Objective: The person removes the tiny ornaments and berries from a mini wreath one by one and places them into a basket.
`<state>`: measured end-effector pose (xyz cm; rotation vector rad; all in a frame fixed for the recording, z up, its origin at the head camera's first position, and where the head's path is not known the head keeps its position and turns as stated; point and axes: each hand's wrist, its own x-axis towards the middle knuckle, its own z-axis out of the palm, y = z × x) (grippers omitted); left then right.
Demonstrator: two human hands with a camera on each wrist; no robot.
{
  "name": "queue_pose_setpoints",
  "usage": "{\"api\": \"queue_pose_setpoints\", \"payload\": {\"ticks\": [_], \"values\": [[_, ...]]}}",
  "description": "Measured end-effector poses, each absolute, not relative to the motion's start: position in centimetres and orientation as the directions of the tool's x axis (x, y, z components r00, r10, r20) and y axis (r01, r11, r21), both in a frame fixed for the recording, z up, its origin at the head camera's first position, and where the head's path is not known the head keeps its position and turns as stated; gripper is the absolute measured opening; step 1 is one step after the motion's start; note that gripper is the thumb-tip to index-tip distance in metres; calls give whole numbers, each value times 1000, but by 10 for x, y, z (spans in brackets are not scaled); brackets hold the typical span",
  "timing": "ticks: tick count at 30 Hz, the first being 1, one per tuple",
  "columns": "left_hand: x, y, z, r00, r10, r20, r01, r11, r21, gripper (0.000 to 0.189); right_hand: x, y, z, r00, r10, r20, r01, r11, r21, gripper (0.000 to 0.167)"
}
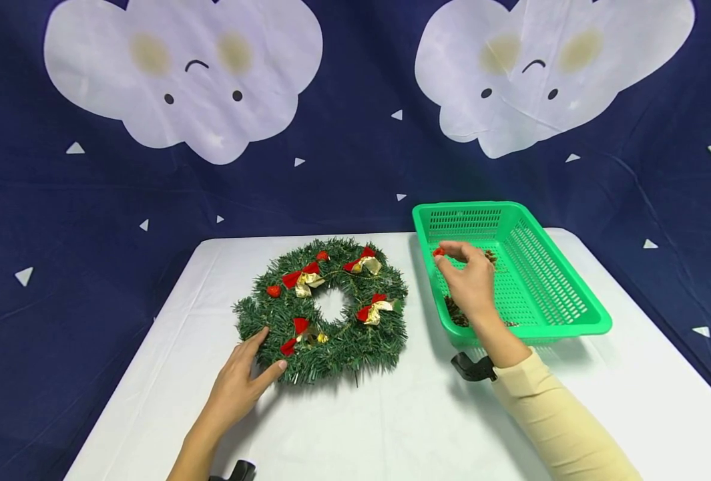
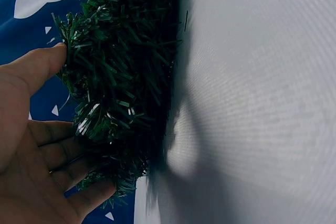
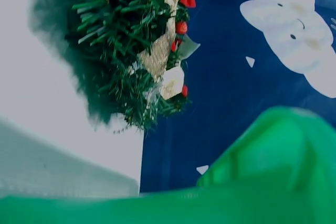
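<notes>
A green wreath (image 1: 385, 344) lies on the white table, dressed with red and gold bows (image 1: 303, 277) and red berry ornaments (image 1: 274, 291). At its near left edge my left hand (image 1: 238, 381) rests with spread fingers against the needles. Up close in the left wrist view, the left hand (image 2: 37, 166) has its thumb and fingers along the wreath's edge (image 2: 121, 66). My right hand (image 1: 469, 277) pinches a small red berry ornament (image 1: 438, 252) between thumb and fingertips, above the left side of a green plastic basket (image 1: 571, 327). The right hand is out of sight in the right wrist view.
Brown pine cones (image 1: 456, 312) lie in the basket, partly hidden by the right hand and basket wall. The basket stands on the table (image 1: 391, 427) right of the wreath. Behind the table hangs a dark blue cloth (image 1: 355, 167) with white clouds.
</notes>
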<state>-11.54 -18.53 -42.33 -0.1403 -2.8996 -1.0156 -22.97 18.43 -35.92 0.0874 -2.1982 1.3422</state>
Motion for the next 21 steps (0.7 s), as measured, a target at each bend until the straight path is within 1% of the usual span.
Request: {"api": "queue_pose_setpoints", "payload": {"ticks": [5, 12, 17, 21], "values": [[-115, -185, -424, -993, 66, 94, 110, 778, 618, 77, -230, 193, -360, -850, 238, 470, -309, 497, -811, 24], [-115, -185, -425, -993, 63, 100, 111, 779, 616, 77, -231, 205, -361, -870, 266, 416, -230, 528, -818, 25], [-115, -185, -424, -993, 64, 98, 111, 778, 618, 77, -232, 214, -361, -874, 285, 393, -193, 540, -819, 26], [-116, -185, -424, -994, 63, 93, 108, 779, 618, 77, -233, 219, -361, -867, 294, 402, -185, 559, -808, 26]]}}
